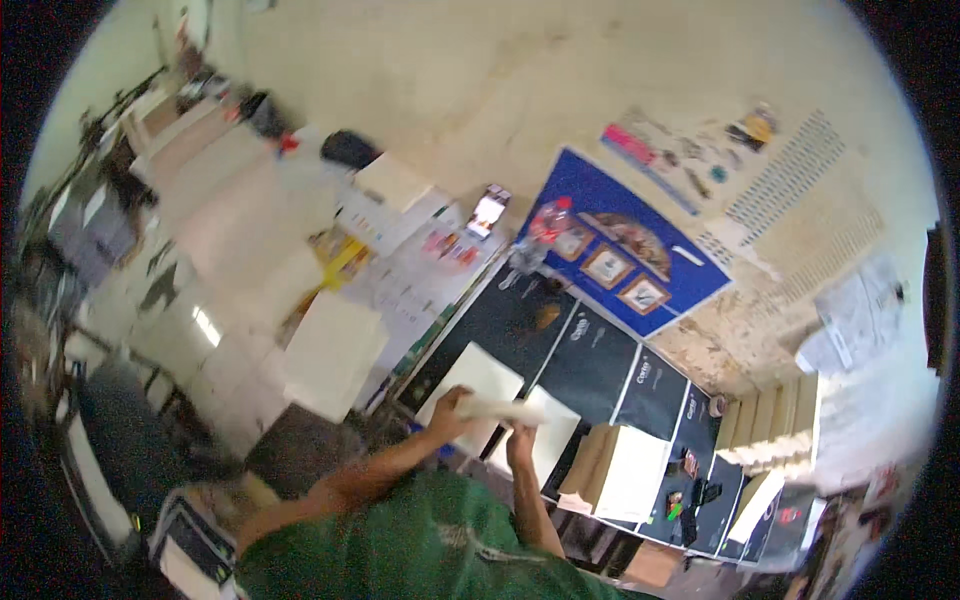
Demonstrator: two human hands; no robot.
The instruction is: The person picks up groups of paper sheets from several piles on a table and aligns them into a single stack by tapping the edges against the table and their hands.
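My left hand (447,416) and my right hand (520,442) grip a thin cream stack of paper (492,408) between them, seen nearly edge-on and blurred by motion. The left fingers close on its left end and the right ones on its lower right side. Beneath it on the dark tabletop (590,375) lie two pale paper piles: a left pile (482,368) and a right pile (556,412), both partly covered by my hands and the held stack. How thick these two are, I cannot tell.
Right of my hands stands a tall paper stack (632,472). Small tools (690,505) lie beyond it, near more stacked paper (770,425). A blue board (625,245) leans at the wall by a lit phone (488,212). To the left is another pale stack (335,350).
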